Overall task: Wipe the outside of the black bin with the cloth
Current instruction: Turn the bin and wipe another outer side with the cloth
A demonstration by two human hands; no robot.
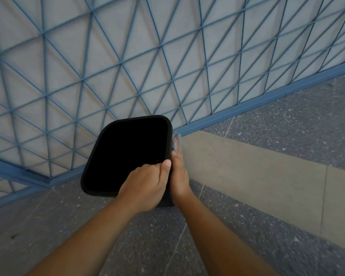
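Observation:
A black bin [100, 152] with a rounded square rim stands on the floor against a blue grid panel; I look down into its dark inside. My left hand [147, 182] grips the rim at the near right corner, thumb over the edge. My right hand [178, 176] lies flat against the bin's outer right side, fingers pointing away from me. A pale grey cloth [177, 139] shows just past the fingertips, pressed between that hand and the bin's wall. Most of the cloth is hidden by the hand and the rim.
A blue metal grid panel [127, 66] with a blue base rail [267, 96] stands right behind the bin. The floor is speckled grey stone [287, 126] crossed by a plain beige strip [257, 172] to the right of the bin.

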